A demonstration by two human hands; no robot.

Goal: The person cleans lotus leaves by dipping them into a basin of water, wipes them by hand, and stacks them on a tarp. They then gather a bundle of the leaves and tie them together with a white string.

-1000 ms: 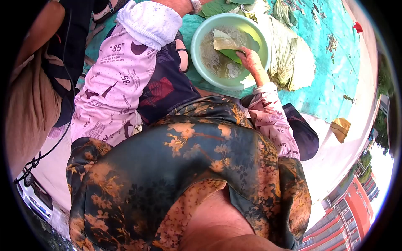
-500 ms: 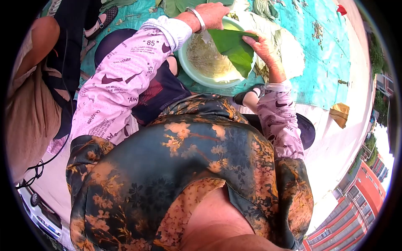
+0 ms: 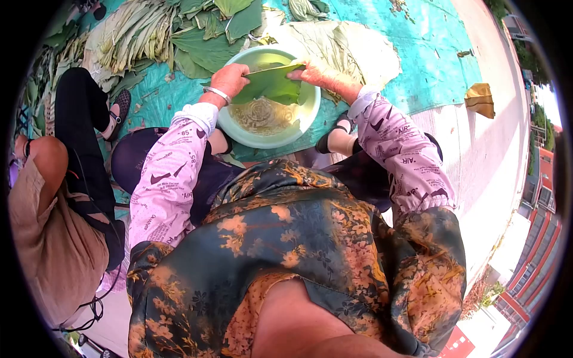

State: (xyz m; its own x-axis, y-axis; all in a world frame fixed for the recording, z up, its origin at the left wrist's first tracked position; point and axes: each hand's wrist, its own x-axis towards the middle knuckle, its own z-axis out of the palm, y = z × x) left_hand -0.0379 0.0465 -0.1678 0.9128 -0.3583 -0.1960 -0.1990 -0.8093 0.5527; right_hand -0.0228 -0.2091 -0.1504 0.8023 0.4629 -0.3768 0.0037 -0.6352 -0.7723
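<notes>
A large green leaf (image 3: 271, 85) stretches between my two hands above a pale blue-green basin (image 3: 268, 140). My left hand (image 3: 230, 82), with a pale bracelet at the wrist, grips the leaf's left edge. At its upper right edge, my right hand (image 3: 322, 76) pinches the leaf between thumb and fingers. Cloudy yellowish water (image 3: 262, 116) with a raised round pattern under it shows below the leaf. Part of the basin's far inside is hidden behind the leaf and hands.
Beyond the basin, flat green leaves (image 3: 206, 45) and a bundle of folded pale leaves (image 3: 134, 42) lie on a turquoise sheet (image 3: 424, 59). Large pale dried leaves (image 3: 358, 51) spread to the right. A person (image 3: 65, 221) sits close on my left. A brown scrap (image 3: 479, 99) lies far right.
My left hand has moved from beyond the basin's far rim to the leaf's left edge. The leaf now stretches level between both hands. The view has shifted, showing more leaves at left.
</notes>
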